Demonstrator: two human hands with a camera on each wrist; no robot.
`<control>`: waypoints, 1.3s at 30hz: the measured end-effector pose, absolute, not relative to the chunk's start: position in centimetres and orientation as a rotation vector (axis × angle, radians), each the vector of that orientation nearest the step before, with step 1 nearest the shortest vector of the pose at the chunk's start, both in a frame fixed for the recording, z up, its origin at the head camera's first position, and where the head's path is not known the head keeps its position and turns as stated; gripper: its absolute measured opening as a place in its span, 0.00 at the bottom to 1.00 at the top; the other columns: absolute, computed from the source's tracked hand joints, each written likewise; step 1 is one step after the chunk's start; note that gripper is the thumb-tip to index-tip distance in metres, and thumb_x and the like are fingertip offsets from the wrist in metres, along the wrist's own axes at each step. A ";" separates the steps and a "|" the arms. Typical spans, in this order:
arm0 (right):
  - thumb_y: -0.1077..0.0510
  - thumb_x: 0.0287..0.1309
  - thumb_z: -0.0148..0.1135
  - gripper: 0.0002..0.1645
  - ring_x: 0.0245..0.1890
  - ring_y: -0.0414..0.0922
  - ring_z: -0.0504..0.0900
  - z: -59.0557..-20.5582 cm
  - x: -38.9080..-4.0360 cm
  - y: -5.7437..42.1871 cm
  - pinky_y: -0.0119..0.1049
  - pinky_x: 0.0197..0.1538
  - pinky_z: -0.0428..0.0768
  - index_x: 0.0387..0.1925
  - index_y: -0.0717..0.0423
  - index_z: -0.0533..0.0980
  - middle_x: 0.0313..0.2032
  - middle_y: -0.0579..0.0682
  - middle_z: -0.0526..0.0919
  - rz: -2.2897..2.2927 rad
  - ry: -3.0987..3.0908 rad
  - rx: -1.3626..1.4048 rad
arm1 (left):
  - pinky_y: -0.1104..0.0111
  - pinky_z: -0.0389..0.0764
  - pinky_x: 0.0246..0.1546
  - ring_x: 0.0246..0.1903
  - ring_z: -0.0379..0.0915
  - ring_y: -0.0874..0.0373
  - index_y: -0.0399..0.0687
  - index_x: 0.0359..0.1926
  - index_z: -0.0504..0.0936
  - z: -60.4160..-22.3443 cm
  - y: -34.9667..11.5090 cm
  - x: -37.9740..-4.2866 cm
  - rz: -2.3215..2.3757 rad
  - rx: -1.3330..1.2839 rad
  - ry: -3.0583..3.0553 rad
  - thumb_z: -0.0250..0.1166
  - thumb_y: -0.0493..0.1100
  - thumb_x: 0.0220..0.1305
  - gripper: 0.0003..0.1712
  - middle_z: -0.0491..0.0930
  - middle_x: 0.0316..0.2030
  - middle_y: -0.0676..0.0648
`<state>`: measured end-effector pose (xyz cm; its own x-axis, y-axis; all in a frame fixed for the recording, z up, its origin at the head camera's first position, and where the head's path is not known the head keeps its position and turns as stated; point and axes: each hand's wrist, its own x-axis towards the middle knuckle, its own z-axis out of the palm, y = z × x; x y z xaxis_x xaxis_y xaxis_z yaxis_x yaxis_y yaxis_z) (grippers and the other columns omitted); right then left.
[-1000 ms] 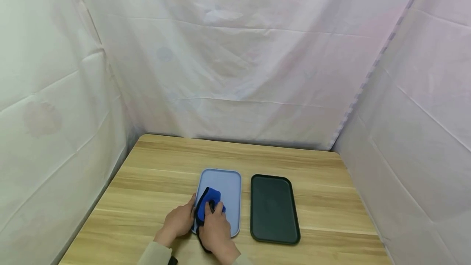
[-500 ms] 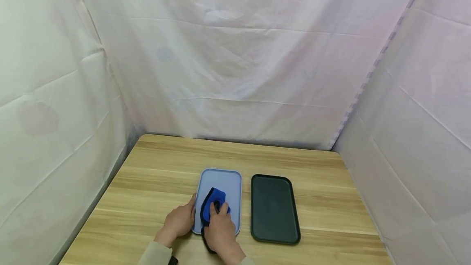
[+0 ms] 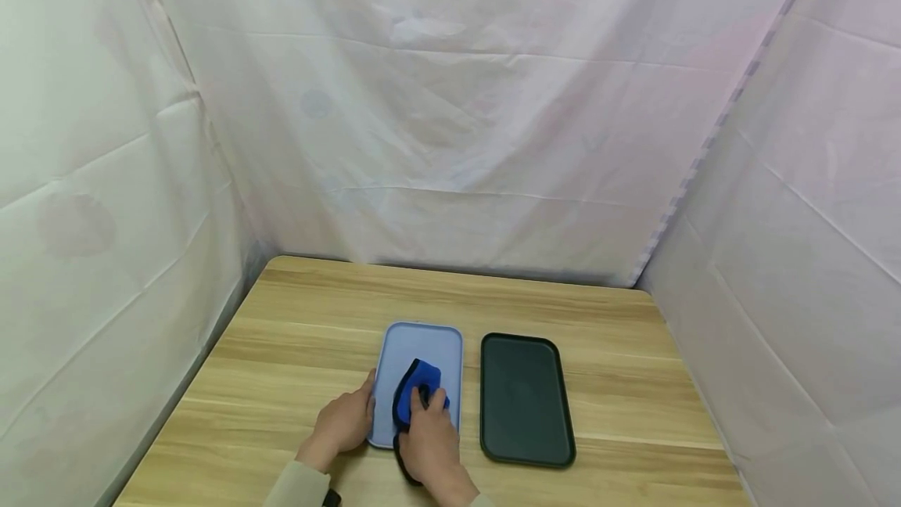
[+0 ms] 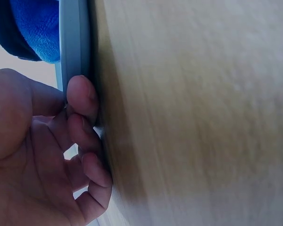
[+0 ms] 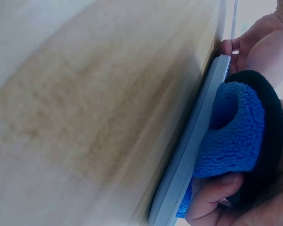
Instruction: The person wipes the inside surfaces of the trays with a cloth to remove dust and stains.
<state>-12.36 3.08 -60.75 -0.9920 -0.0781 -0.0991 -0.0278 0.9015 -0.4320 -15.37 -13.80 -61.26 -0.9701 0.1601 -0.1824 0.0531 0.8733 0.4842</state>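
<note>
In the head view a light blue tray (image 3: 415, 341) lies on the wooden table, with my left hand (image 3: 343, 421) at its left edge. Seen from the left wrist, the bent fingers (image 4: 82, 96) of that hand hold the tray's rim from the side, fingertips low beside the tabletop. My right hand (image 3: 429, 436) grips a bunched blue fleecy cloth (image 3: 425, 375) with black edging, pressed onto the lower right part of the tray. The right wrist view shows the cloth (image 5: 231, 146) folded into a loop, overhanging the tray's side, with a finger curled under it.
A dark green tray (image 3: 524, 397) lies just right of the blue one, a narrow strip of table between them. Bare wood (image 3: 633, 382) extends to the right. Pale fabric curtains (image 3: 450, 139) enclose the table at the back and both sides.
My right hand has slid the cloth rightward across the blue tray, from its left edge toward its right side. The left hand and both trays stay in place.
</note>
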 end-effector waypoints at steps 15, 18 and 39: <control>0.52 0.55 0.77 0.44 0.40 0.58 0.82 -60.9 -12.5 4.0 0.52 0.31 0.81 0.72 0.55 0.72 0.63 0.69 0.67 -0.669 2.947 -0.005 | 0.54 0.77 0.27 0.24 0.74 0.53 0.37 0.77 0.64 -61.6 -13.8 -15.6 0.702 0.141 2.833 0.56 0.42 0.75 0.33 0.87 0.36 0.37; 0.53 0.55 0.77 0.44 0.39 0.57 0.82 -60.8 -12.4 4.1 0.51 0.30 0.81 0.72 0.55 0.72 0.62 0.69 0.68 -0.677 2.952 0.002 | 0.54 0.77 0.27 0.24 0.75 0.53 0.37 0.77 0.64 -61.5 -13.9 -15.6 0.700 0.140 2.833 0.56 0.42 0.75 0.33 0.87 0.38 0.35; 0.54 0.56 0.75 0.42 0.33 0.54 0.81 -61.0 -13.6 4.8 0.49 0.27 0.78 0.71 0.56 0.73 0.61 0.70 0.69 -0.708 2.961 0.059 | 0.49 0.83 0.36 0.38 0.86 0.42 0.38 0.77 0.64 -61.2 -13.8 -15.6 0.675 0.139 2.812 0.56 0.42 0.76 0.33 0.86 0.51 0.32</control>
